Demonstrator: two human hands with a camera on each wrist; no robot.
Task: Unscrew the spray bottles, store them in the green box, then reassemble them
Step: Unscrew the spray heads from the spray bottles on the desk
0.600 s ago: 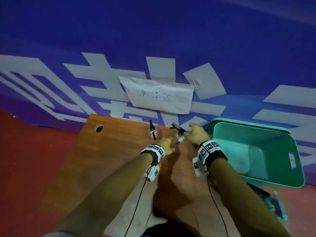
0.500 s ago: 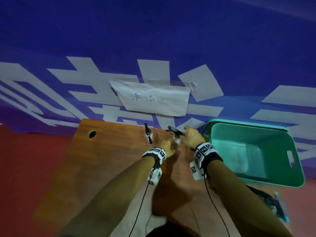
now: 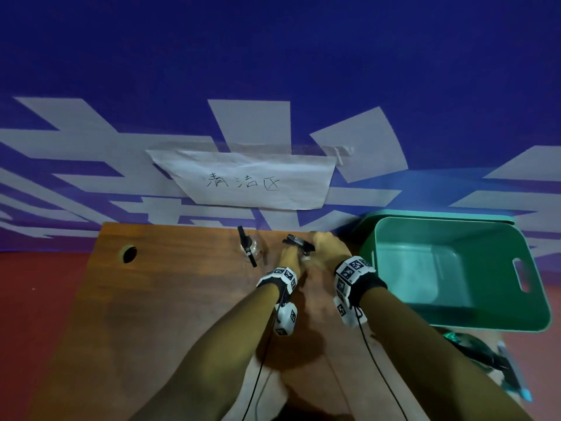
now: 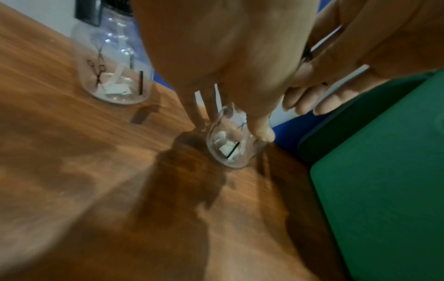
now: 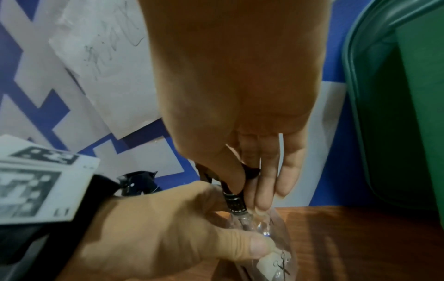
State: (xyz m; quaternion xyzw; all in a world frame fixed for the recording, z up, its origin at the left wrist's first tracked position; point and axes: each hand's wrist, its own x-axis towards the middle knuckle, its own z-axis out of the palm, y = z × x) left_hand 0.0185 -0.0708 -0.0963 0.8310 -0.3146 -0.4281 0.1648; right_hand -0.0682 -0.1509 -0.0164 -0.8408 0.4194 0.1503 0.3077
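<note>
Two clear spray bottles with black trigger heads stand at the far edge of the wooden table [image 3: 170,299]. My left hand [image 3: 289,259] grips the body of the right bottle [image 4: 236,146] [image 5: 269,245], thumb across its side. My right hand [image 3: 326,250] pinches the black screw collar [image 5: 236,204] at that bottle's neck, with the thumb on one side and fingers on the other; its spray head [image 3: 299,243] sticks out to the left. The other bottle [image 3: 249,247] [image 4: 115,62] stands untouched to the left. The green box [image 3: 455,268] lies open to the right.
A blue and white banner with a taped paper sign [image 3: 246,180] hangs just behind the table. A round cable hole [image 3: 129,254] is at the table's far left. Cables run from my wrists down toward me. A dark object [image 3: 485,357] lies on the red floor at lower right.
The camera has moved closer and both hands have closed in on the right bottle. My right hand has come over the collar and my left hand has wrapped round the body.
</note>
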